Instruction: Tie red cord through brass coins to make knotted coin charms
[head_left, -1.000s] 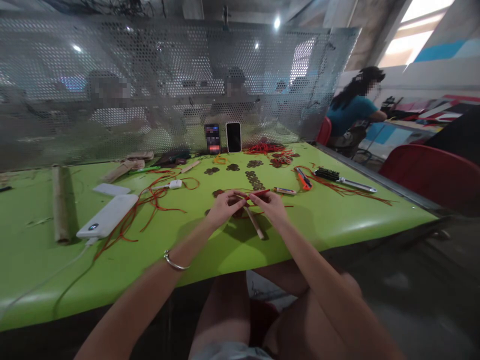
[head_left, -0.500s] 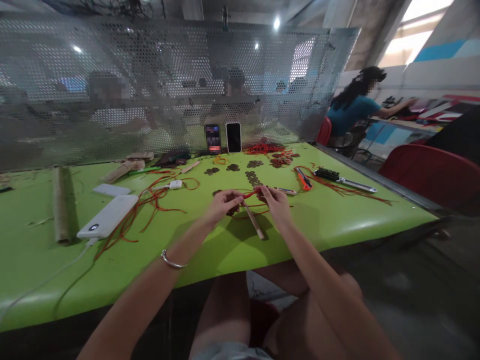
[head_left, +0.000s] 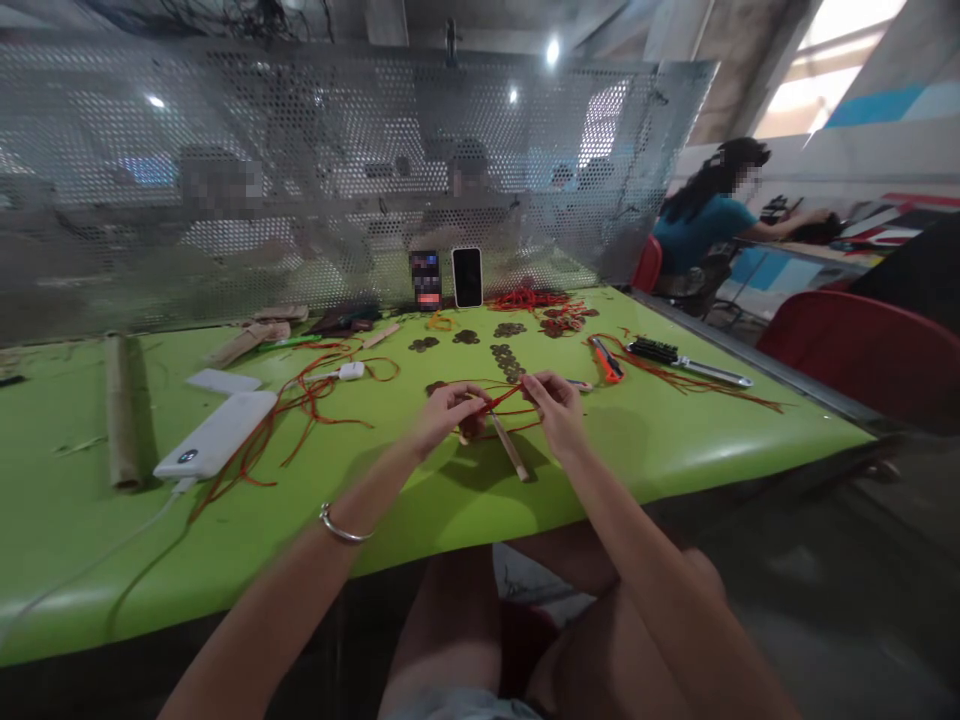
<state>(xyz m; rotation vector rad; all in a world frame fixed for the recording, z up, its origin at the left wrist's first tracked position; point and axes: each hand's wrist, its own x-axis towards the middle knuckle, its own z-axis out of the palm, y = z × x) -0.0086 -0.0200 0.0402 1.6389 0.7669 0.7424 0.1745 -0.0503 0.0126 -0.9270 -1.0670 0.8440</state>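
Note:
My left hand (head_left: 448,413) pinches a red cord (head_left: 504,398) where it looks knotted, with dark coin-like discs partly hidden beneath the fingers. Thumb and forefinger of my right hand (head_left: 553,400) are closed on the same cord, which runs taut between the two hands. Under them a thin wooden stick (head_left: 513,452) slants toward me over the green tabletop. Loose cord ends curve out around the stick. Just beyond my fingers lie several dark round coins (head_left: 507,360) in an overlapping row.
A white power bank (head_left: 217,435) with a cable and tangled red cords (head_left: 307,395) lie left, near a cardboard tube (head_left: 122,412). Two phones (head_left: 467,278) stand by the perforated screen. On the right are an orange cutter (head_left: 607,360) and a brush (head_left: 690,362). A person in blue (head_left: 701,235) sits beyond.
My hands have drawn slightly apart, and a longer stretch of red cord shows between them. The left hand has tilted, and the discs beneath it have shifted.

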